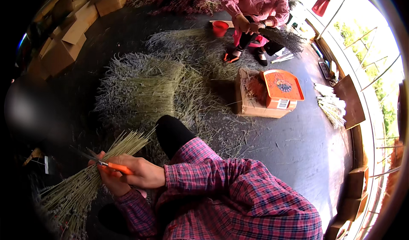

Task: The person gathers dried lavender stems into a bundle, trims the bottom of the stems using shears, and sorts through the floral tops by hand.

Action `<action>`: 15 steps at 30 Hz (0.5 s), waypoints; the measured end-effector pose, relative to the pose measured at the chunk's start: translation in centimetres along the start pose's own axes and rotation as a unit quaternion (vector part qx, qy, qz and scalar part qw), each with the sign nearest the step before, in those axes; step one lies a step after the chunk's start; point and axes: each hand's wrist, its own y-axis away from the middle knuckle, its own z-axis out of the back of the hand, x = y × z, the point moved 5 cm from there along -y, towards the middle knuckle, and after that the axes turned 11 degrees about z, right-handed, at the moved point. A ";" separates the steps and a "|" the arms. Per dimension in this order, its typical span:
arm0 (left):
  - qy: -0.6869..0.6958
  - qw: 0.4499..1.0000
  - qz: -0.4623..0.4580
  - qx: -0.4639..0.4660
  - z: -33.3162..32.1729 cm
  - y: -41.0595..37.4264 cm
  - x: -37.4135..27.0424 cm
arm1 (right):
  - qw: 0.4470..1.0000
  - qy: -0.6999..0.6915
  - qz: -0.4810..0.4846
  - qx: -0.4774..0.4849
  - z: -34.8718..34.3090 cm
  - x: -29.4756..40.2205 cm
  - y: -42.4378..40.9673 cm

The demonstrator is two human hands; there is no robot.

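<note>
A bundle of dried flower stems (75,187) lies across my left hand (113,181), its cut ends up to the right and its flower heads down to the left. My left hand is closed round the stems from below. My right hand (140,171) grips orange-handled scissors (119,168), whose parted blades point left over the bundle. Beyond my knee, a large heap of dried lavender-like stems (140,86) lies on the dark floor, its flower heads to the left.
An orange digital scale (282,90) stands on a cardboard box (249,96). A person (255,3) sits on a pink stool, holding a dark bunch (284,39). Near them is a red bucket (219,28). Cardboard boxes (67,45) fill the upper left; tied bunches (330,106) lie right.
</note>
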 end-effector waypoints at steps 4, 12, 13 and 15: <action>0.035 0.996 -0.009 -0.083 2.8 -1.1 2.3 | 0.991 -0.103 -0.086 0.002 -1.3 -2.8 0.1; -0.284 0.930 -0.186 -0.142 4.3 -0.3 0.8 | 0.994 -0.087 -0.065 0.029 -4.1 -4.0 -2.4; -0.220 0.950 -0.163 -0.152 5.3 -0.5 0.7 | 0.992 -0.100 -0.065 0.038 -4.6 -3.9 -2.7; -0.157 0.957 -0.159 -0.188 8.1 -0.6 0.0 | 0.995 -0.103 -0.017 0.004 -4.8 -3.2 -2.4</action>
